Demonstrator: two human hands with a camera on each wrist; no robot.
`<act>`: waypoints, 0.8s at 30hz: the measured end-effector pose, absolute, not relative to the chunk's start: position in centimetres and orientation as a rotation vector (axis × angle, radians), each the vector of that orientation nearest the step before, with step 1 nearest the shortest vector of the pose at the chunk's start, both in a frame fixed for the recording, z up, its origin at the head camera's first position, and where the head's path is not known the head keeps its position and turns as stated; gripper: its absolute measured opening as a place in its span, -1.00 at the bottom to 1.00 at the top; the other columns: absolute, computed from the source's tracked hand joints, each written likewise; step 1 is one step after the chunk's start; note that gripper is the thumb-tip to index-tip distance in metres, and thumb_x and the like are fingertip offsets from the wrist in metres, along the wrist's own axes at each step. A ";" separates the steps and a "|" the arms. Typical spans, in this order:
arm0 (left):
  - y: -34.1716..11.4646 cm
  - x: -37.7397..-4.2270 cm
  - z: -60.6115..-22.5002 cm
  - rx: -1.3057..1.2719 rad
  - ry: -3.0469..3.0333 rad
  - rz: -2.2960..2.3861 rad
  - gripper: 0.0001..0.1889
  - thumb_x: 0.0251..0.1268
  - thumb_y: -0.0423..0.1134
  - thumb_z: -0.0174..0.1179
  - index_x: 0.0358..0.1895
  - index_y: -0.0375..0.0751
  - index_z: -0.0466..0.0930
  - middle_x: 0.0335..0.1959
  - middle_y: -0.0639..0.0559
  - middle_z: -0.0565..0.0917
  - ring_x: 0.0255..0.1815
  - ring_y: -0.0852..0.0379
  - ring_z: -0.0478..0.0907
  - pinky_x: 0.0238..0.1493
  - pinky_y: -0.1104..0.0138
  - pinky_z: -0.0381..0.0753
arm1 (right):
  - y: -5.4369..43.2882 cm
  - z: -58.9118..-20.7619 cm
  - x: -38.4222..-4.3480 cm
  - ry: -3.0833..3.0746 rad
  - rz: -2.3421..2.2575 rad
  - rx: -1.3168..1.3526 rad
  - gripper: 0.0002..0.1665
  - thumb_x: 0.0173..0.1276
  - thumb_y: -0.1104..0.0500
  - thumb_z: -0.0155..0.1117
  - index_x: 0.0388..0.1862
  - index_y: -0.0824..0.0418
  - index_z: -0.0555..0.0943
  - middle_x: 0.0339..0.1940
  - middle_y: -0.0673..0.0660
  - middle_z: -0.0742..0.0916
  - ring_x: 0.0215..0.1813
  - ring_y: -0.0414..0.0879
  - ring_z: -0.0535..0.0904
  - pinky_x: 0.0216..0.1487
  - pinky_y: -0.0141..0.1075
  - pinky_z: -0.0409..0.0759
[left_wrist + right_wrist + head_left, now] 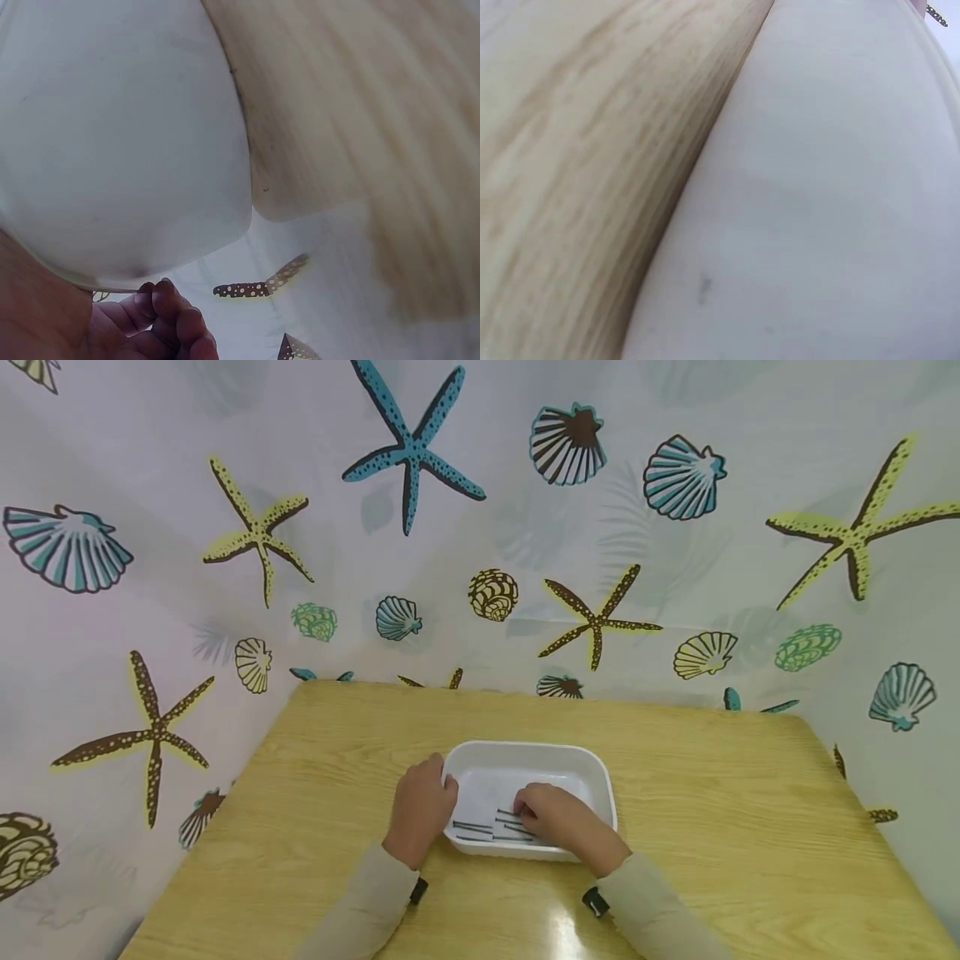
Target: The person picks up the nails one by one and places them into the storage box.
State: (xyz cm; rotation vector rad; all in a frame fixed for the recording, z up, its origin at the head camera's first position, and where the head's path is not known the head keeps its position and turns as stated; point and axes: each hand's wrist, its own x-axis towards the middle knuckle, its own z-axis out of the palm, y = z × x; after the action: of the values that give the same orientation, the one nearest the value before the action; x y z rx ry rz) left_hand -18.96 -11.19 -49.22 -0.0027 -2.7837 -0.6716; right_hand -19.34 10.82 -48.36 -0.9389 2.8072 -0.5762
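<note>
A white rectangular tray (pixel 525 756) sits on the wooden table. My left hand (pixel 422 806) grips its left end; in the left wrist view, that hand's fingers (pixel 176 319) curl up to the tray's rim. Several thin dark nails (pixel 472 827) lie in the near left part of the tray, roughly in two groups and pointing sideways. Reaching over the near rim, my right hand (pixel 555 814) is inside the tray with curled fingers beside the right group of nails (pixel 513 828). Its fingertips are hidden, so a pinched nail cannot be made out. In the right wrist view the tray's outer wall (pixel 817 187) fills much of the picture.
The wooden table (pixel 705 777) extends to both sides of the tray and behind it. A white cloth (pixel 465 543) printed with starfish and shells hangs behind the table and along its sides.
</note>
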 end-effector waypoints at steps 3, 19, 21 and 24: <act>-11.2 -19.1 -49.2 0.008 -2.795 -0.688 -0.86 0.21 -0.22 0.10 -0.33 -0.24 0.49 -0.57 0.01 0.49 -0.58 0.13 0.35 -0.53 0.28 0.33 | 10.8 -48.4 -19.6 2.797 -0.575 -0.955 -0.91 0.23 0.26 0.21 -0.30 0.16 0.62 -0.37 -0.06 0.63 -0.28 -0.23 0.52 -0.19 -0.27 0.49; -11.4 -20.4 -48.9 -0.053 -2.782 -0.525 -0.79 0.28 -0.16 0.05 -0.35 -0.26 0.48 -0.63 0.00 0.44 -0.60 0.08 0.35 -0.55 0.25 0.31 | 10.9 -47.3 -20.4 2.837 -0.634 -0.995 -0.88 0.27 0.23 0.17 -0.26 0.16 0.64 -0.33 -0.06 0.64 -0.28 -0.24 0.50 -0.16 -0.26 0.49; -11.5 -20.3 -48.9 -0.079 -2.757 -0.481 -0.74 0.33 -0.11 0.01 -0.42 -0.24 0.45 -0.68 0.02 0.38 -0.64 0.08 0.32 -0.58 0.24 0.29 | 11.2 -47.0 -20.1 2.868 -0.639 -0.994 -0.87 0.28 0.20 0.16 -0.25 0.14 0.64 -0.34 -0.09 0.63 -0.28 -0.26 0.50 -0.16 -0.27 0.49; -11.7 -20.3 -48.8 -0.103 -2.737 -0.450 -0.60 0.39 0.01 -0.09 -0.51 -0.21 0.39 -0.73 0.04 0.32 -0.66 0.06 0.30 -0.59 0.22 0.28 | 11.9 -46.5 -19.7 2.936 -0.643 -1.023 -0.86 0.29 0.18 0.16 -0.23 0.12 0.64 -0.35 -0.11 0.62 -0.28 -0.27 0.51 -0.18 -0.29 0.50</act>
State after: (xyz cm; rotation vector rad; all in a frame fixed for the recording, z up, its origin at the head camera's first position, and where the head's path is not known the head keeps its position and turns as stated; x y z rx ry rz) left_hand -20.34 -11.71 -48.83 -0.1028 -2.7374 -0.4500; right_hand -19.73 11.92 -46.45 -1.0226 2.9360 -0.6429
